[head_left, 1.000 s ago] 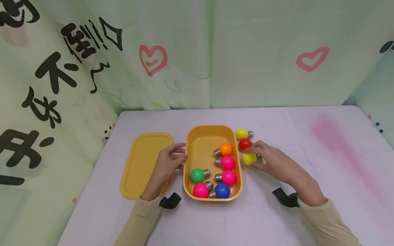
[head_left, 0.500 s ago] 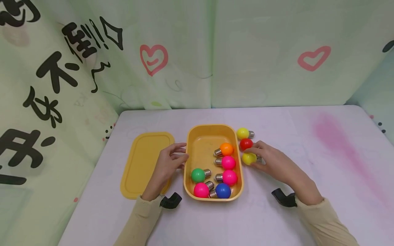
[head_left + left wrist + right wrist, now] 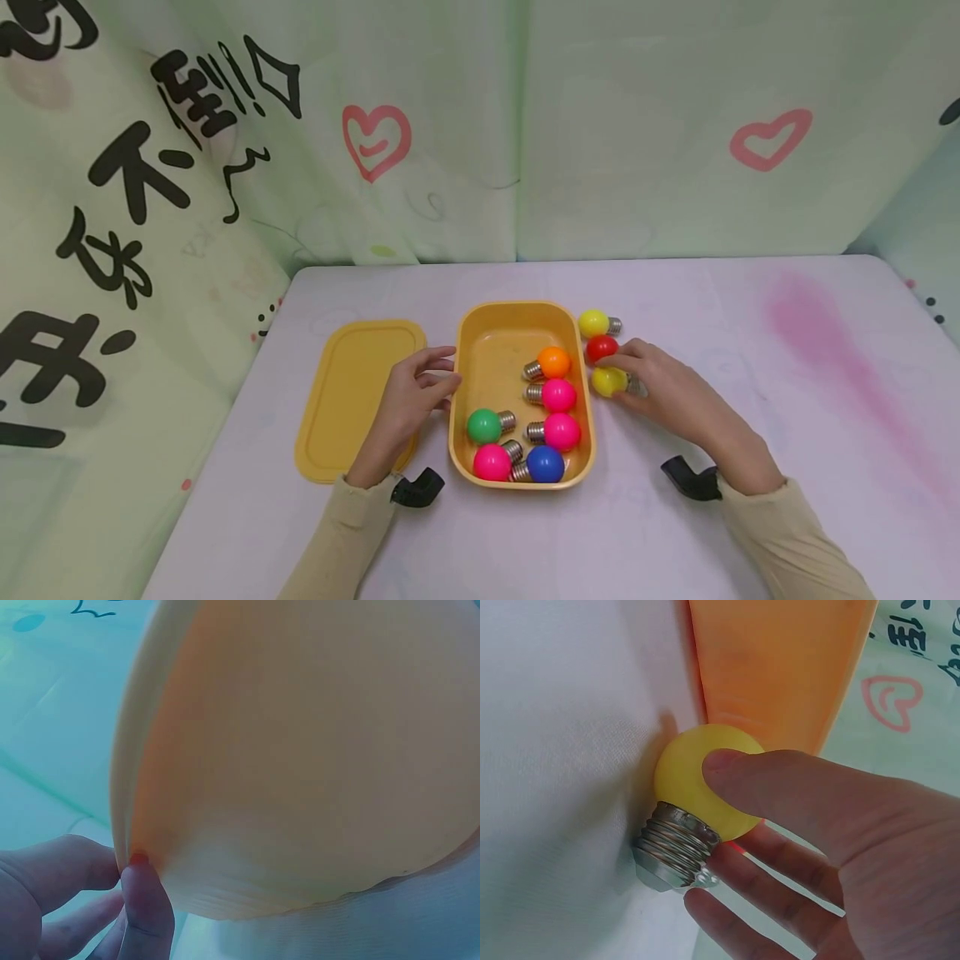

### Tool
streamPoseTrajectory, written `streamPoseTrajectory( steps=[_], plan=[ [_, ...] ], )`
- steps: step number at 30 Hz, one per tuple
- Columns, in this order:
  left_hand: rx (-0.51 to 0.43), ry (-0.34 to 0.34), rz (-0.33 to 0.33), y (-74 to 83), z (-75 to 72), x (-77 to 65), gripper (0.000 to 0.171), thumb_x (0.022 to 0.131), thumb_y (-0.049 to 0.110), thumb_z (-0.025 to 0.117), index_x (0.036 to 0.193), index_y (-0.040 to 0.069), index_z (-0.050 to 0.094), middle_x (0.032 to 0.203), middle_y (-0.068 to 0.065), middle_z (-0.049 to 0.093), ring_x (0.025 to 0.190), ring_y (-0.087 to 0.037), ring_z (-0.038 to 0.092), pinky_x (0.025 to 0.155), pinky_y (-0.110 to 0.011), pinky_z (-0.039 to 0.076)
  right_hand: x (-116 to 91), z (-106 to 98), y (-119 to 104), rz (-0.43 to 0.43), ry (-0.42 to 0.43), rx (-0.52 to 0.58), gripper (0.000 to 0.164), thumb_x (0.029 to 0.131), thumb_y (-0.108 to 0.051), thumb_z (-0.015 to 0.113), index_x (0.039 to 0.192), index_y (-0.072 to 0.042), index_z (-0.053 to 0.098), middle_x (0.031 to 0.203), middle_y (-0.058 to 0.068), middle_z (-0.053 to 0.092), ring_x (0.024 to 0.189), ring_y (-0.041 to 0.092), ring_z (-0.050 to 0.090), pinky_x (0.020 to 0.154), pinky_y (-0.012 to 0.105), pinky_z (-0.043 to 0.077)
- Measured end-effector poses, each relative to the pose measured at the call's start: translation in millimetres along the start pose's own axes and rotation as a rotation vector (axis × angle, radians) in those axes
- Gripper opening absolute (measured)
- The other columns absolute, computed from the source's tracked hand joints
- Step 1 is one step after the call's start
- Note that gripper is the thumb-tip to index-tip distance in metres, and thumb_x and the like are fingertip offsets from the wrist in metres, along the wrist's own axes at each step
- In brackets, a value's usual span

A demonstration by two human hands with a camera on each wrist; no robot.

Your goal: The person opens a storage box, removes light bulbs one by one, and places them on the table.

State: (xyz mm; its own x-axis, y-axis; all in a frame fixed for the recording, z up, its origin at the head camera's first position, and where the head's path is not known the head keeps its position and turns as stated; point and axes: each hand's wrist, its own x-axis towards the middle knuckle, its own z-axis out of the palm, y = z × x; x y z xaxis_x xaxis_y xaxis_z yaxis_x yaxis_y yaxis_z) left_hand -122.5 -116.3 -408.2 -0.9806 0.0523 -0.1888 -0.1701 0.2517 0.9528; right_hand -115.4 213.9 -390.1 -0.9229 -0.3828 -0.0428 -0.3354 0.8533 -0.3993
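Note:
My left hand (image 3: 408,400) pinches the left rim of a yellow-orange plastic box (image 3: 483,350) between thumb and finger; the left wrist view shows both at the edge of its wall (image 3: 300,750). Just outside the box's right side, my right hand (image 3: 667,396) pinches a yellow light bulb (image 3: 682,765), thumb on the globe and other fingers behind it. Its metal screw base (image 3: 675,844) points away from the box. A red bulb (image 3: 602,347) and another yellow bulb (image 3: 593,322) lie just beyond that hand, along the box.
Inside the box lie a green bulb (image 3: 483,426), an orange bulb (image 3: 555,362), a blue bulb (image 3: 545,464) and several pink bulbs (image 3: 562,432). A flat yellow lid (image 3: 341,400) lies left, partly under the left hand. A printed curtain (image 3: 622,167) stands behind the table (image 3: 750,333).

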Motion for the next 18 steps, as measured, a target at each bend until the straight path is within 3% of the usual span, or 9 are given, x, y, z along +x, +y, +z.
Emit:
streamPoseTrajectory(
  steps=[18],
  plan=[
    [0.007, -0.001, 0.002, 0.2, 0.0, 0.0, 0.045, 0.090, 0.010, 0.071, 0.134, 0.008, 0.060, 0.120, -0.016, 0.064, 0.095, -0.030, 0.068, 0.070, -0.029, 0.061, -1.1, -0.2, 0.9, -0.014, 0.026, -0.010, 0.045, 0.081, -0.011, 0.081, 0.123, -0.003, 0.067, 0.117, 0.018, 0.060, 0.109, 0.036, 0.058, 0.091, 0.053, 0.055]
  ],
)
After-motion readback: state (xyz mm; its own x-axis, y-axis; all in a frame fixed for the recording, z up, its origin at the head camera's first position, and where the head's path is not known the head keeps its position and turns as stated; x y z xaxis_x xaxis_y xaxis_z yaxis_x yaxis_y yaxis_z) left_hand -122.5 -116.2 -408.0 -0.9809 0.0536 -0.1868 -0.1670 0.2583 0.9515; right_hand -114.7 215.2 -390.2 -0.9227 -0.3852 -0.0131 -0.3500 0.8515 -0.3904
